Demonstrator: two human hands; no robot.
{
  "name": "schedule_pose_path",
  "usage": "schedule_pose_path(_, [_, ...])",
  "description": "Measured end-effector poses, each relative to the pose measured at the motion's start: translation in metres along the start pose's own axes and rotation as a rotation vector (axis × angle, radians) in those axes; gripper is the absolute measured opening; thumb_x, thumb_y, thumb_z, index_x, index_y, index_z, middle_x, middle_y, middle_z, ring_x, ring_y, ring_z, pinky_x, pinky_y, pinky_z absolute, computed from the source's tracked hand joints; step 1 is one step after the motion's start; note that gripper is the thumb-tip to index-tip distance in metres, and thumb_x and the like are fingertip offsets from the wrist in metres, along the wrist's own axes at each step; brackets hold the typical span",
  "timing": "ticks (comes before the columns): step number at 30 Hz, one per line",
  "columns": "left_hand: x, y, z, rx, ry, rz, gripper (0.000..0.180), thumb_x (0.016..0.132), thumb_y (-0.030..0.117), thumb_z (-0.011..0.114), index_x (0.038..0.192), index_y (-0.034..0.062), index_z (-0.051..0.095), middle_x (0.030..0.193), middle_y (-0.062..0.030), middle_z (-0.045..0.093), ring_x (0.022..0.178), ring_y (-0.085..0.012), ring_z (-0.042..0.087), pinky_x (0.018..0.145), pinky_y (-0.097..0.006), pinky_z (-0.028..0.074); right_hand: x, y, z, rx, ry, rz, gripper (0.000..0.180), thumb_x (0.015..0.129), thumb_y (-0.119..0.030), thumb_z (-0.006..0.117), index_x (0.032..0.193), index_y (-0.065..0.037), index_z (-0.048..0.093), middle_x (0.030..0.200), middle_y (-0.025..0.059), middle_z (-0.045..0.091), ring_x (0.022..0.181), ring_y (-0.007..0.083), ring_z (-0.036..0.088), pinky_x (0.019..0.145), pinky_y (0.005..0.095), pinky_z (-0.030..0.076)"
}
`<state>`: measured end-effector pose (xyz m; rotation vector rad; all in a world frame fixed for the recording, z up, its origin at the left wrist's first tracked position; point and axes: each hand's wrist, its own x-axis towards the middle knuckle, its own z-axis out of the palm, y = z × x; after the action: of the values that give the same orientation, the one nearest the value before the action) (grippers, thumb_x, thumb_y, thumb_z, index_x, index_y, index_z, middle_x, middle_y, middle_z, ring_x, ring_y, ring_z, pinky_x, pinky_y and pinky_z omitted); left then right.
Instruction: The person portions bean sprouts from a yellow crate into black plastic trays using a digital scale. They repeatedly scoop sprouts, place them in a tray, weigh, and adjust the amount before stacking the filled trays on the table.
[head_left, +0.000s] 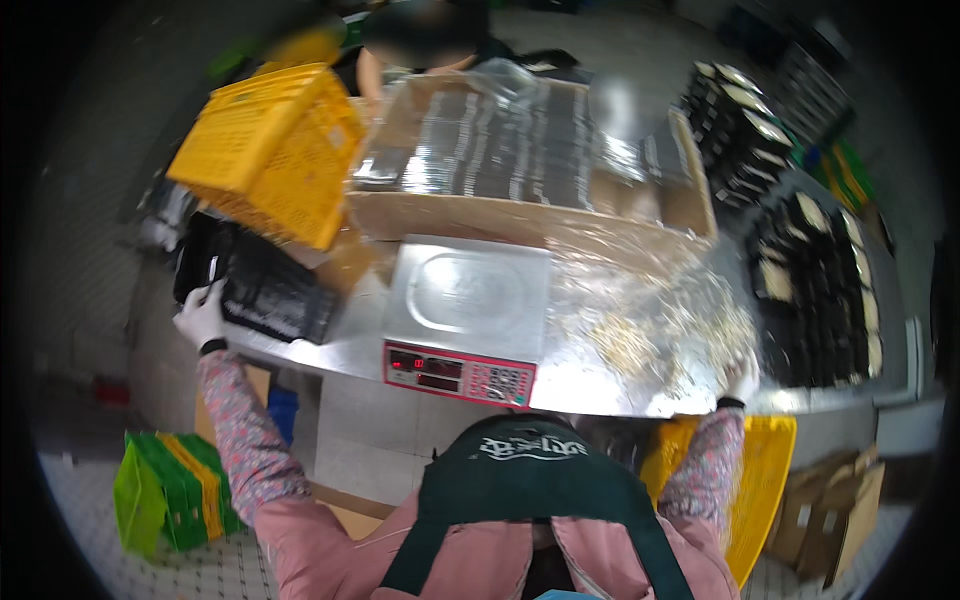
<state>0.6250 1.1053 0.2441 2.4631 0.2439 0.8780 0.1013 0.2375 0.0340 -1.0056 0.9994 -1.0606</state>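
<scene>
At the left end of the metal table, my white-gloved left hand (pixel 203 318) has its fingers closed on the rim of a black plastic tray (pixel 203 260). That tray stands tilted at the end of a row of nested black trays (pixel 275 295). My right hand (pixel 741 378), gloved too, is at the table's near right edge, against a loose heap of pale, thin bean sprouts (pixel 728 338). Its fingers are small and blurred, partly lost among the strands. Between the hands sits a scale (pixel 465 290) with a bare steel plate and a red-edged panel.
Behind the scale, a cardboard box (pixel 450 215) holds rows of clear plastic lids. A yellow crate (pixel 270 150) leans at its left. Filled black trays (pixel 820 290) are stacked at the right. Below the table edge stands another yellow crate (pixel 770 480). Across the table is another person (pixel 425 35).
</scene>
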Motion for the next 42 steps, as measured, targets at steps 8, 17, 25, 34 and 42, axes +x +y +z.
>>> schedule_pose_path(8, [-0.179, 0.209, 0.015, -0.38, -0.286, 0.776, 0.021, 0.076, -0.001, 0.07, 0.096, 0.0064, 0.068, 0.1, -0.0061, 0.067, 0.107, -0.0226, 0.06, 0.114, -0.046, 0.023, -0.04, -0.04, 0.043, -0.058, 0.038, -0.11, 0.03, 0.093, -0.011, 0.054, 0.122, -0.003, 0.055, 0.088, 0.0064, 0.066, 0.065, 0.0116, 0.06, 0.059, 0.0241, 0.051])
schedule_pose_path(17, [-0.278, 0.274, 0.077, -0.101, -0.549, 0.945, 0.05, 0.071, 0.014, 0.076, 0.118, 0.0073, 0.059, 0.122, -0.0089, 0.057, 0.12, -0.0292, 0.049, 0.112, -0.053, 0.02, -0.048, -0.029, 0.06, -0.399, -0.039, -0.295, 0.039, 0.088, -0.016, 0.065, 0.123, -0.002, 0.055, 0.108, 0.0104, 0.063, 0.091, 0.0174, 0.062, 0.078, 0.0291, 0.05])
schedule_pose_path(25, [-0.415, 0.379, 0.09, -0.454, -1.221, 1.096, 0.101, 0.057, 0.017, 0.085, 0.142, 0.0061, 0.032, 0.147, -0.019, 0.029, 0.121, -0.0367, 0.046, 0.096, -0.042, 0.044, -0.151, 0.003, 0.129, -1.333, -0.507, -0.471, 0.112, 0.058, -0.042, 0.085, 0.144, -0.003, 0.025, 0.15, 0.0292, 0.016, 0.134, 0.0448, 0.028, 0.107, 0.0491, 0.032])
schedule_pose_path(34, [-0.501, 0.405, 0.235, -0.138, -1.434, 1.053, 0.089, 0.062, 0.028, 0.084, 0.138, 0.0122, 0.041, 0.126, -0.0132, 0.049, 0.099, -0.0323, 0.06, 0.082, -0.04, 0.051, -0.117, 0.051, 0.137, -1.425, -0.868, -0.349, 0.069, 0.07, -0.031, 0.075, 0.13, -0.006, 0.051, 0.13, 0.0173, 0.05, 0.113, 0.0335, 0.053, 0.09, 0.0405, 0.048])
schedule_pose_path(42, [-0.477, 0.447, 0.244, -0.453, -1.231, 0.863, 0.014, 0.079, 0.022, 0.068, 0.084, 0.0089, 0.069, 0.08, -0.0081, 0.062, 0.077, -0.0287, 0.063, 0.069, -0.037, 0.05, -0.031, -0.002, 0.118, -1.091, -0.67, -0.262, 0.028, 0.073, -0.026, 0.075, 0.096, -0.011, 0.072, 0.077, 0.0141, 0.067, 0.071, 0.0285, 0.066, 0.069, 0.0383, 0.053])
